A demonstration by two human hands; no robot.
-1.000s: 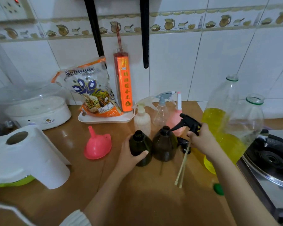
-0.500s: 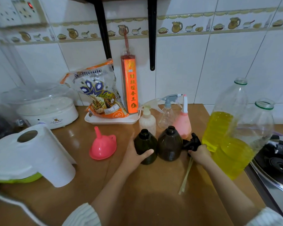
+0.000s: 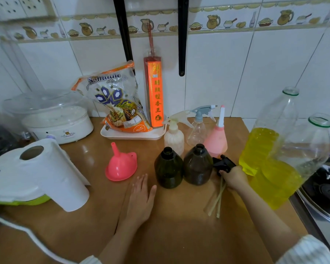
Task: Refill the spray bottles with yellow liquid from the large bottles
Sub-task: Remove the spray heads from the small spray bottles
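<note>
Left hand [image 3: 139, 195] has let go of the green bottle [image 3: 168, 168], fingers spread; right hand [image 3: 233, 177] still grips the black sprayer [image 3: 224, 164]

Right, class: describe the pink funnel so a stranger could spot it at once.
Start at the white paper roll on the wooden counter. Just to its right, left of two dark bottles, sits the pink funnel. It alone stands upside down, spout upward.

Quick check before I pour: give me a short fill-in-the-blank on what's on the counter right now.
1. The two dark spray bottles have their tops ___.
2. The funnel is coloured ___.
3. The right hand rests on the black ___.
4. The left hand holds ___.

Missing words: off; pink; spray heads; nothing
</note>
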